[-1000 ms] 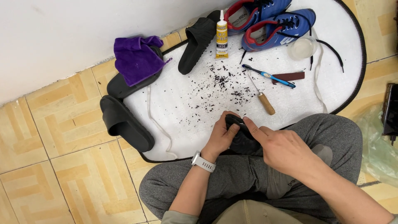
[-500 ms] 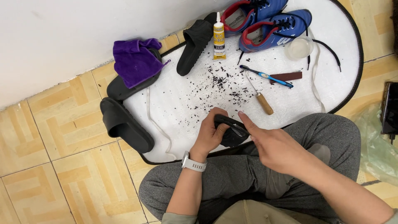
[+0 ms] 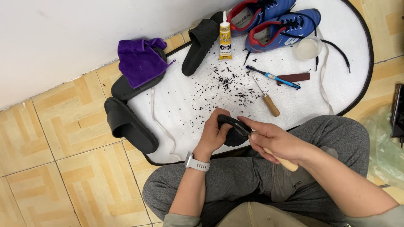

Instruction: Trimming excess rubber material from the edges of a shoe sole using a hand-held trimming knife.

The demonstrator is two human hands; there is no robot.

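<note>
My left hand [image 3: 214,132], with a white watch on its wrist, grips a black shoe piece [image 3: 232,135] over my lap at the white mat's near edge. My right hand [image 3: 275,141] is closed around a wooden-handled tool [image 3: 284,162] whose metal end lies against the black piece. Black shavings [image 3: 229,82] are scattered across the white mat [image 3: 189,105] just beyond my hands.
On the mat lie a glue bottle [image 3: 225,35], a pair of blue shoes [image 3: 277,23], a blue toothbrush [image 3: 273,77], an awl [image 3: 267,98], a brown block [image 3: 294,77], a clear cup [image 3: 308,47] and black slippers [image 3: 126,122]. A purple cloth [image 3: 141,61] rests on one slipper.
The black piece has been turned and lifted a little in my left hand. My right hand shifted along it, and the tool's wooden handle now shows below my palm.
</note>
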